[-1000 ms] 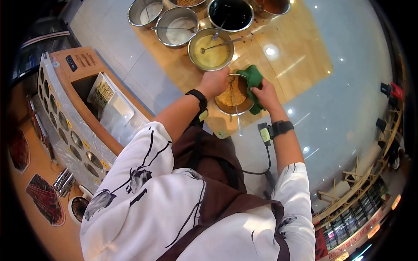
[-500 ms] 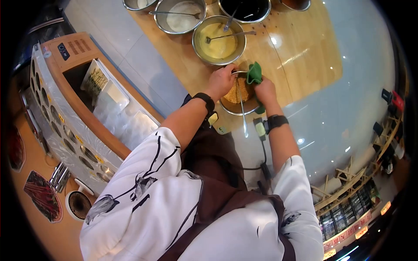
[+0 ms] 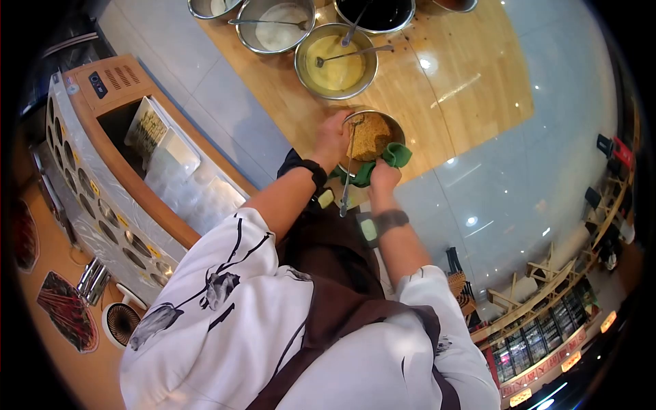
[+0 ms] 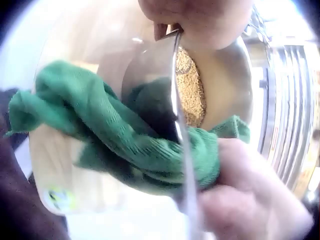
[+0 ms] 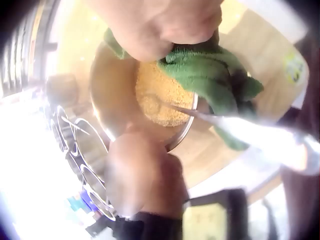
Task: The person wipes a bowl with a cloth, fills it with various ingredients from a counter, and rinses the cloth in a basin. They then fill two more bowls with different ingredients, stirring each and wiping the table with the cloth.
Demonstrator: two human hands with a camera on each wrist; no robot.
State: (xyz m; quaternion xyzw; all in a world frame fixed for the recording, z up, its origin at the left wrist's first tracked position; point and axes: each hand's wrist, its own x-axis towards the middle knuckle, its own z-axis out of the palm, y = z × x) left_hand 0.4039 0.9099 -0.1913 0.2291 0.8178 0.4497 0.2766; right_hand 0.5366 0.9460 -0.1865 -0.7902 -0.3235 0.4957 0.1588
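A steel bowl (image 3: 394, 124) of golden crumbs (image 3: 369, 133) stands near the table's close edge. My left hand (image 3: 331, 142) grips its rim on the left side, fingers over the edge. With my right hand (image 3: 385, 176) I hold a folded green cloth (image 3: 396, 155) against the near rim; in the left wrist view the cloth (image 4: 130, 145) is draped along the bowl's outside and wraps over the edge. A long-handled metal spoon (image 3: 346, 181) leans in the bowl, its handle jutting over the near rim. In the right wrist view the spoon's end (image 5: 152, 103) sits in the crumbs.
Beyond it, a bowl of yellow liquid (image 3: 298, 66) holds metal utensils. Farther back stand a bowl of white powder (image 3: 240, 34), a bowl of black content (image 3: 372, 19) and others at the frame's top. An orange-framed cabinet (image 3: 154, 123) with a white tray stands left of the wooden table (image 3: 471, 102).
My right hand has moved the green cloth from the bowl's right side round to its near side. The spoon handle now leans further left. My left hand has stayed at the rim.
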